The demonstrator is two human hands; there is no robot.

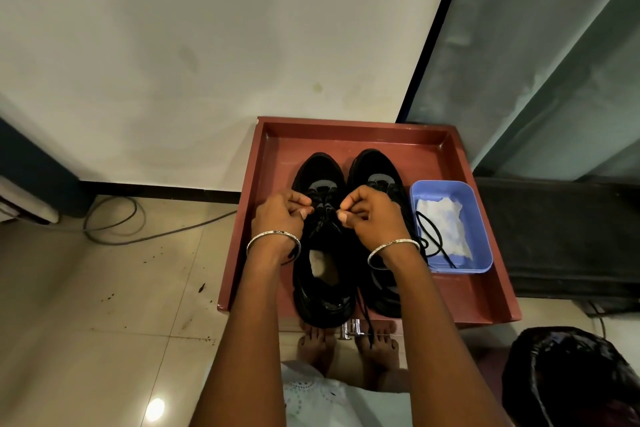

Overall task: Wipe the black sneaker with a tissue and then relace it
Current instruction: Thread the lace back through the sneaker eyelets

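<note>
Two black sneakers stand side by side, toes away from me, in a reddish-brown tray (450, 302). Over the laces of the left sneaker (323, 288), my left hand (282, 215) and my right hand (372, 215) each pinch a black lace end with curled fingers. My right wrist covers part of the right sneaker (377, 166). A loose black lace (433, 236) lies on a white tissue (446, 218) inside a blue plastic tub (483, 218) at the tray's right. Another lace end hangs over the tray's front edge.
The tray stands against a white wall and a dark-framed panel. My bare feet (346, 347) show below its front edge, next to a small metal fitting (349, 328). A grey cable (131, 229) loops on the tiled floor at left. A black bin bag (571, 378) sits lower right.
</note>
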